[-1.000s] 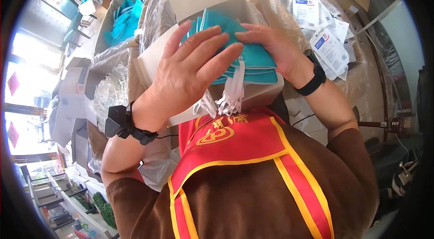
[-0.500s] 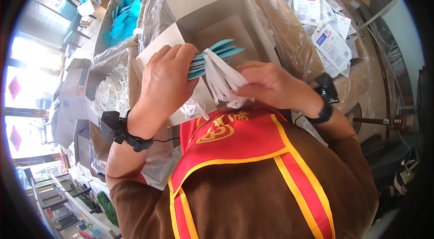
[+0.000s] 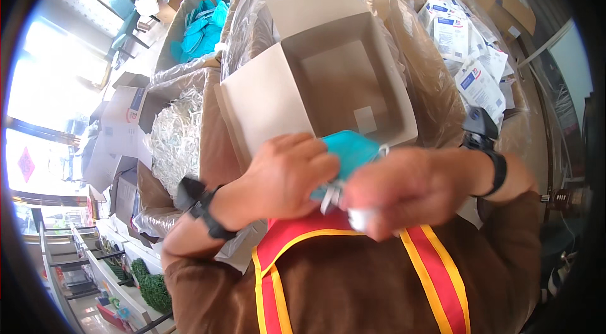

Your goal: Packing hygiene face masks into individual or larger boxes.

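Note:
A stack of teal face masks [image 3: 350, 149] is held close to my chest, over the red apron. My left hand [image 3: 287, 173] is closed round the stack's left side. On its right, my right hand [image 3: 410, 185] is closed on the masks' white straps [image 3: 332, 196], drawn together in a bunch; a white end shows under its fingers. That hand is partly smeared by motion and covers the right part of the masks. Just beyond the hands stands an open cardboard box [image 3: 252, 103] with raised flaps.
Farther left, a plastic-lined carton [image 3: 165, 59] contains more teal masks. Nearer, another carton holds tangled white straps [image 3: 177, 138]. At right, white printed packets [image 3: 456, 37] fill a plastic-lined carton [image 3: 416, 81]. A shelf rack [image 3: 95, 271] with green plants stands at lower left.
Both hands have come down and nearer to my chest with the masks. The straps, fanned out before, are now gathered in my right hand. The view has shifted, showing more of the open box.

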### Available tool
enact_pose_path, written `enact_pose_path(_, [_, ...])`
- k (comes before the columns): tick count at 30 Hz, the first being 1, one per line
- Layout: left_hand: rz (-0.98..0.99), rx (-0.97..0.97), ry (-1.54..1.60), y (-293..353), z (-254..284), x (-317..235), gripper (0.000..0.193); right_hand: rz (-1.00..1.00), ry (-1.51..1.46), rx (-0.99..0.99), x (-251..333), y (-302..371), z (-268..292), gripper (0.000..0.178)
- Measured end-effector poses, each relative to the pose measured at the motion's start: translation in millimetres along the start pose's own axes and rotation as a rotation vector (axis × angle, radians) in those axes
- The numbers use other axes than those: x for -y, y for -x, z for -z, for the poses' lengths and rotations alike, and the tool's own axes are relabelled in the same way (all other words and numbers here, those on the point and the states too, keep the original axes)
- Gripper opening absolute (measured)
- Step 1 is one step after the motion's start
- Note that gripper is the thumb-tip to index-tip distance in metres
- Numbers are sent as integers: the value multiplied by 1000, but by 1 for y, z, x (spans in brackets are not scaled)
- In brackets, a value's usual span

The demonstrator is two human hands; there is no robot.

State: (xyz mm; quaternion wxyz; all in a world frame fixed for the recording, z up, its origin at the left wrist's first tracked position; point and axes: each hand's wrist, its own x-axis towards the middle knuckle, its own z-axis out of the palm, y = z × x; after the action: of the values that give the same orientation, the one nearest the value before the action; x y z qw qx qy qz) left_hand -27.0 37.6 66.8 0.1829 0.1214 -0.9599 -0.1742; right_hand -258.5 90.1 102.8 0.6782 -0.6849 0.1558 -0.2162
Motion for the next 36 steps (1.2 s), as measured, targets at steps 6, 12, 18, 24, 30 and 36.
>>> enact_pose_path(6, [-84, 235, -57, 23, 52, -39, 14, 243, -55, 82, 8, 32, -16, 9])
enact_pose_path(12, [575, 169, -379, 91, 82, 16, 22, -102, -171, -855, 26, 99, -9, 20])
enact_pose_path(18, [311, 7, -523, 11, 52, 14, 33, -184, -185, -740, -63, 10, 52, 31])
enact_pose_path(24, [220, 3, -625, -14, 40, 18, 35, -97, -120, -465, -106, -40, 43, 29])
enact_pose_path(30, [315, 99, -455, 0, 37, 27, 29, -85, 555, -419, -79, -2, 33, 17])
enact_pose_path(36, [339, 57, 15, 1, -9, 32, 36, 423, 799, -429, -38, -19, 20, 11])
